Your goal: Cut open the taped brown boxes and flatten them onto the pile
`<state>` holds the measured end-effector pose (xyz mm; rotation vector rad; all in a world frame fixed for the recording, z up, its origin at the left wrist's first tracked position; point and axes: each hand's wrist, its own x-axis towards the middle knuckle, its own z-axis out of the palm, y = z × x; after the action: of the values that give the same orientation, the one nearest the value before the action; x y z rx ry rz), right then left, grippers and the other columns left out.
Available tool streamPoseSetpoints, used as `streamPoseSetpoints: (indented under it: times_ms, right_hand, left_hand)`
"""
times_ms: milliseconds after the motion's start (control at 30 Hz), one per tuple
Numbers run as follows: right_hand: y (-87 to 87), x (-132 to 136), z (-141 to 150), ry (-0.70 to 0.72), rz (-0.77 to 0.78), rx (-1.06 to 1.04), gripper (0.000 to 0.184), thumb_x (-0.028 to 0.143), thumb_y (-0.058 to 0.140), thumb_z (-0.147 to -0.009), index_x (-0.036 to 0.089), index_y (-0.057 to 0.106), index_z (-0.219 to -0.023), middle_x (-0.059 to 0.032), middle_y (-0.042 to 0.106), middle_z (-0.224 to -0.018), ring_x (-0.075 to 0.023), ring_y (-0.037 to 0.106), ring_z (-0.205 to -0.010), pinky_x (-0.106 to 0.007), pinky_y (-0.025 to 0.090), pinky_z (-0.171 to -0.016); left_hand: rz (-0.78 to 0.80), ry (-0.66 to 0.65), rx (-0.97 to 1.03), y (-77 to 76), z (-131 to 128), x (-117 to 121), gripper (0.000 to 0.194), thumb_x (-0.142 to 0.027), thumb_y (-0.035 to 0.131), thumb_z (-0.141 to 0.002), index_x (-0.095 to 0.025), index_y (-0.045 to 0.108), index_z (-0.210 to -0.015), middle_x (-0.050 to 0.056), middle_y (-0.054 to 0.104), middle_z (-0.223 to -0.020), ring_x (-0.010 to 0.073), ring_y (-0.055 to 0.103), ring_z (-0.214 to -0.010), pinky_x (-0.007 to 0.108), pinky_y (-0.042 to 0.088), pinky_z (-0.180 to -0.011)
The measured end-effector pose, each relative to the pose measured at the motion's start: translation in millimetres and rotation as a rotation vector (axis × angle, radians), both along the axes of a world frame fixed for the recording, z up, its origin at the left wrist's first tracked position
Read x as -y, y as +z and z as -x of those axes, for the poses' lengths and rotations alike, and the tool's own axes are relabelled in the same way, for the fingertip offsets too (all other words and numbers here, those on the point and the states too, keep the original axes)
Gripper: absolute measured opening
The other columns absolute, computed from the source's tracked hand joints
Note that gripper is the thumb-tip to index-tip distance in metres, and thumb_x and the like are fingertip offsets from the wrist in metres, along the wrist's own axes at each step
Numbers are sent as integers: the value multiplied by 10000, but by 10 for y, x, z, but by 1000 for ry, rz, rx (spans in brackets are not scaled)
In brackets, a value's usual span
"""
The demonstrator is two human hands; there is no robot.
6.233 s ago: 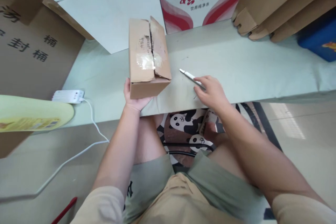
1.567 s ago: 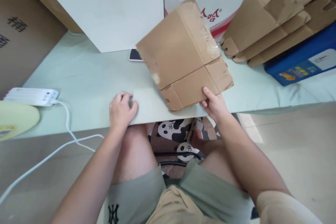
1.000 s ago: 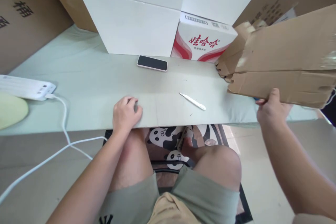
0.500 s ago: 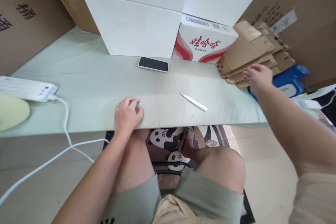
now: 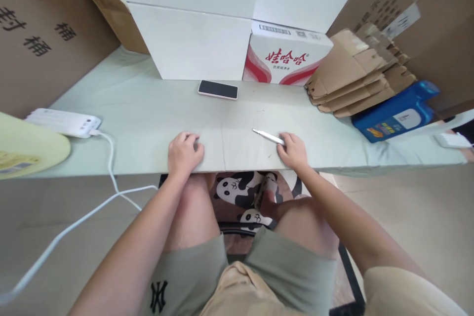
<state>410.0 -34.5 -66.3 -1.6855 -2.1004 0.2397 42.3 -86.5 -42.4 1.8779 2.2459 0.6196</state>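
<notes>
My left hand (image 5: 185, 152) rests on the table near its front edge with the fingers curled in. A small dark grey patch shows between thumb and forefinger; whether it is an object or shadow I cannot tell. To the right, my right hand (image 5: 294, 150) has its fingers closed on the thick end of a slim white scalpel-shaped tool (image 5: 267, 135). That tool lies low over the cloth, its narrow grey tip pointing left and away from me. Beyond both hands, a phone (image 5: 218, 90) lies face up with a dark screen.
White boxes (image 5: 200, 42) and a red-and-white carton (image 5: 287, 57) stand along the back. Folded cardboard (image 5: 351, 71) and a blue bottle (image 5: 392, 114) are at right. A white power bank (image 5: 68, 122) with a cable (image 5: 111, 158) and a yellow-green container (image 5: 29, 145) sit at left.
My right hand has come from beside the folded cardboard, left and toward me, and has closed on the white tool. The view has shifted slightly; my left hand stays on the table.
</notes>
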Motion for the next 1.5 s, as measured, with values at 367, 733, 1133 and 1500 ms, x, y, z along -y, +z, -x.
streamPoseSetpoints:
  times_ms: [367,733,1133,1500]
  right_hand:
    - [11,25,-18,1,-19,106,414,310,491,-945,146,697,-1266,-201,699,-1332,-367,614,-1234,-536,457,-1076]
    - [-91,27,-69,1,-91,113,390,346,498,-923,174,712,-1200,-170,732,-1257,-348,655,-1172,-523,503,-1047]
    - [49,-18,-11,13,-58,189,347,512,526,-835,257,664,-1025,-154,734,-1086,-372,683,-1069,-585,555,-973]
    - [698,-754,988,192,182,190,230,472,539,-775,270,632,-833,-56,706,-732,-261,674,-628,-398,529,-584]
  left_hand:
    - [-257,250,429,241,49,-103,181,-336,492,-910,-223,558,-786,61,651,-836,209,637,-836,330,527,-816]
    - [-237,84,1247,339,-239,-450,584,-622,441,-941,-253,221,-545,-57,184,-476,98,156,-438,287,131,-453]
    - [-229,113,1216,374,238,-542,336,-217,592,-908,-214,398,-633,-61,323,-582,121,307,-584,286,247,-594]
    - [-271,235,1469,360,703,-551,485,-277,581,-930,-230,215,-615,-55,167,-610,101,182,-556,281,216,-540]
